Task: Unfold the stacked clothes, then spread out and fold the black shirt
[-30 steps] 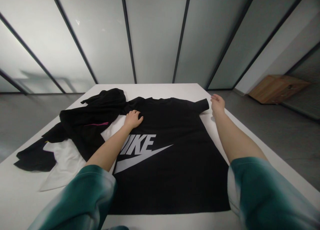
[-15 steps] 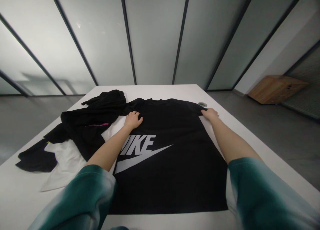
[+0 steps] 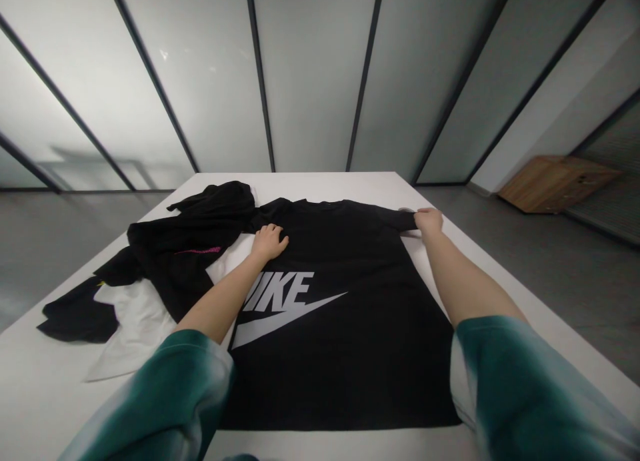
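A black T-shirt (image 3: 360, 354) with a large pale print lies spread on the table, its collar at the far side and its hem towards me. My left hand (image 3: 269, 241) rests on the shirt near the left sleeve, fingers stretched out and a little apart. At the other side my right hand (image 3: 429, 222) is closed on the end of the right sleeve (image 3: 400, 220) and holds it slightly raised and stretched outward. The print is partly covered by my left forearm.
Left of the shirt lies a loose pile of black clothes (image 3: 170, 261) and a white garment (image 3: 137, 327) on the white table (image 3: 330, 183). A round ring-like fitting shows behind the right sleeve. A wooden cabinet (image 3: 555, 184) stands on the floor at right, and glass panels rise behind.
My right hand has moved outward to the right and lifted a little, pulling the sleeve straighter so that it now partly covers the round fitting. My left hand has stayed in place on the shirt.
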The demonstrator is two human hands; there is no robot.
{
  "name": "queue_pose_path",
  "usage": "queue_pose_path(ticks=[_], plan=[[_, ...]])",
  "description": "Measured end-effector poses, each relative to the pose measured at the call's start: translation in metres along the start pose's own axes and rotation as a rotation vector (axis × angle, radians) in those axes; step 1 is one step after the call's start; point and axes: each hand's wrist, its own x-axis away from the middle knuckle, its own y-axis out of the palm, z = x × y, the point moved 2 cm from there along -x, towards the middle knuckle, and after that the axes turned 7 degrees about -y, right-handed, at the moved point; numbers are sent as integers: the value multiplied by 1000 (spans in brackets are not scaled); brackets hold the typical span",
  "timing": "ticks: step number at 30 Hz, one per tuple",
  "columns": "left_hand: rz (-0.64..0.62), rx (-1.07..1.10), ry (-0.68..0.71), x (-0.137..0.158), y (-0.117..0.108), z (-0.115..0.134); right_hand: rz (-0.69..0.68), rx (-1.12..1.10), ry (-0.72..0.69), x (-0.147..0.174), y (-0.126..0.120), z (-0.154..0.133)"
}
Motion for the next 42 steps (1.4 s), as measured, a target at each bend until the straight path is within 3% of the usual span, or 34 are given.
queue_pose_path(ticks=[2,4,10,13,20,26,31,36,42], plan=[[3,1,1,0,1,0,24,94,-92,7,-1,-18],[7,-1,3,-1,1,-1,-29,149,-275,18,3,-42],[17,-6,3,-1,2,-2,-457,252,-899,84,35,-102],[10,-11,-1,0,1,-1,-532,204,-1093,116,43,-112],[3,6,-2,1,-1,0,-380,258,-901,110,58,-99],[3,6,3,2,0,1,-568,265,-771,104,80,-76],[2,1,2,1,-1,1,-551,215,-687,101,77,-61],[0,-6,6,0,0,1,-615,171,-834,101,69,-52],[17,-17,13,0,2,-1,-509,108,-874,108,65,-52]])
